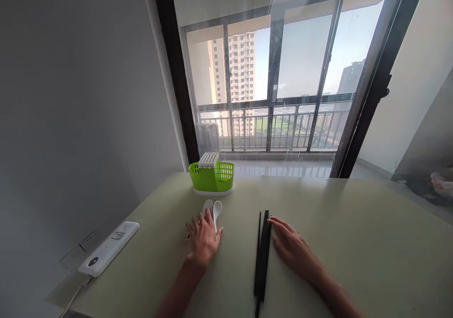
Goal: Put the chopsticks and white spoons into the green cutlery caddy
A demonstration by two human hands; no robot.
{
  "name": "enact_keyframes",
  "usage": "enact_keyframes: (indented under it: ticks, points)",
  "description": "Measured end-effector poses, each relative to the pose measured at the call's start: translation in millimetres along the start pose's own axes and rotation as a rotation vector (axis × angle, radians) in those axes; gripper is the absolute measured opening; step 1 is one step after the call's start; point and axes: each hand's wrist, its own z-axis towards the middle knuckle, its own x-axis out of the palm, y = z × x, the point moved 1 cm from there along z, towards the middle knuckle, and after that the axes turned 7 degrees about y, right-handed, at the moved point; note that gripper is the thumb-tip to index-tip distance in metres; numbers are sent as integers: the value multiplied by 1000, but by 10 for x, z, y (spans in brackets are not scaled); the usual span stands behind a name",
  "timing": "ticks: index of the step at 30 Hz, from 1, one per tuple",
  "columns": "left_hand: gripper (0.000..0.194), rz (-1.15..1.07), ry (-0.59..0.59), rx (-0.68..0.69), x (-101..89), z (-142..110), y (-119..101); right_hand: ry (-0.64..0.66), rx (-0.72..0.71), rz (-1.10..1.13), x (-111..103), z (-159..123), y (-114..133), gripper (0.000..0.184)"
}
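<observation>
Two white spoons (217, 209) lie side by side on the table, bowls pointing away from me. My left hand (204, 238) rests over their handles with its fingers spread, covering much of the left spoon. Something dark and small shows beside its outer fingers, too little to name. To the right is a bundle of black chopsticks (262, 256), with one slightly splayed to the left at the far end. Against the right side of that bundle lies my right hand (290, 249), fingers stretched out and fingertips at the chopsticks' far end.
A green basket (205, 181) with a white slatted part stands at the table's far edge, beyond the spoons. On the left, near the wall, lies a white power strip (109, 247) with a cable. Behind the table (339, 228) is a glass window.
</observation>
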Motion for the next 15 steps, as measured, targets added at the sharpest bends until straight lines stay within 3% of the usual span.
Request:
enact_keyframes:
  ticks: [8,12,15]
  points:
    - [46,21,-37,-11,24,94,128,-29,10,17,-7,8,23,51]
    - [34,22,-24,40,93,67,65,-1,18,16,-15,7,35,50]
    - [36,-14,27,101,121,34,-28,13,26,27,-19,11,41,49]
